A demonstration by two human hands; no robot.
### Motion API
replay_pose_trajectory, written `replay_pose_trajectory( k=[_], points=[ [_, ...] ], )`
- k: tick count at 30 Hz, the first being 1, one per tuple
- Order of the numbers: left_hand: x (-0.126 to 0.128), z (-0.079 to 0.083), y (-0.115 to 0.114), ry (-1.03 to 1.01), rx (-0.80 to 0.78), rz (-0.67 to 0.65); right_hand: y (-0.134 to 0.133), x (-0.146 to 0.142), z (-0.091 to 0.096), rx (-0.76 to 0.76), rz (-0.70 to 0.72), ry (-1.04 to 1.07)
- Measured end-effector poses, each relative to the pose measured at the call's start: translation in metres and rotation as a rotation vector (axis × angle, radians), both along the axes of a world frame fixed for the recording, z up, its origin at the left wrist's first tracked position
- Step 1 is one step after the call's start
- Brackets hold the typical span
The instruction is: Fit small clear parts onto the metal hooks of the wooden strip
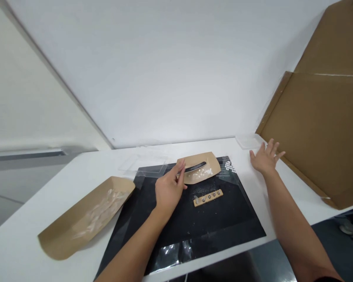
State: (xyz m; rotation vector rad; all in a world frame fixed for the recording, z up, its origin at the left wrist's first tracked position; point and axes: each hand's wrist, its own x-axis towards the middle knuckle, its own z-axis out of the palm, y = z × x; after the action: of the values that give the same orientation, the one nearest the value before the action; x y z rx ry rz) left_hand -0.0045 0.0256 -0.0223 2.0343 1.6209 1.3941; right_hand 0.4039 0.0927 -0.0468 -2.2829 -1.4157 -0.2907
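Observation:
My left hand [170, 188] pinches one end of a thin, dark, curved strip [195, 167], whose exact kind I cannot make out. The strip reaches over a small brown paper tray [213, 161] that has small white pieces [204, 172] in it. In front of that tray, a short wooden strip [208, 197] with several round metal pieces lies on the black mat [223, 223]. At the right, my right hand [264, 157] is open with fingers spread, beside a clear, shallow plastic lid or box [247, 141].
A larger brown paper tray [61, 227] holding clear plastic pieces [101, 213] stands at the left. Behind the mat is a transparent sheet [144, 162]. An opened cardboard box [317, 137] borders the white table [14, 250] on the right; a white wall rises behind.

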Motion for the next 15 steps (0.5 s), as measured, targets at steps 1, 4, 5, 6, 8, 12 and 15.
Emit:
replay_pose_trajectory(
  k=[1,4,5,6,8,12,15],
  points=[
    [0.000,0.000,0.000,0.005,0.002,0.007,0.000,0.012,-0.002,-0.077,-0.091,0.045],
    [-0.001,0.000,0.001,0.025,0.010,0.032,0.001,0.045,-0.011,-0.327,-0.233,0.221],
    [0.000,0.000,0.000,0.026,0.019,0.038,0.001,0.053,-0.014,-0.361,-0.238,0.249],
    [0.000,0.000,0.000,0.025,0.032,0.044,0.001,0.059,-0.017,-0.386,-0.229,0.271],
    [0.001,0.001,0.000,0.029,0.060,0.052,0.000,0.066,-0.022,-0.414,-0.192,0.294],
    [0.002,0.003,-0.001,0.068,0.079,0.062,0.002,0.067,-0.028,-0.432,-0.138,0.288],
    [0.003,0.003,-0.002,0.082,0.087,0.060,0.004,0.068,-0.027,-0.422,-0.114,0.263]
  ],
)
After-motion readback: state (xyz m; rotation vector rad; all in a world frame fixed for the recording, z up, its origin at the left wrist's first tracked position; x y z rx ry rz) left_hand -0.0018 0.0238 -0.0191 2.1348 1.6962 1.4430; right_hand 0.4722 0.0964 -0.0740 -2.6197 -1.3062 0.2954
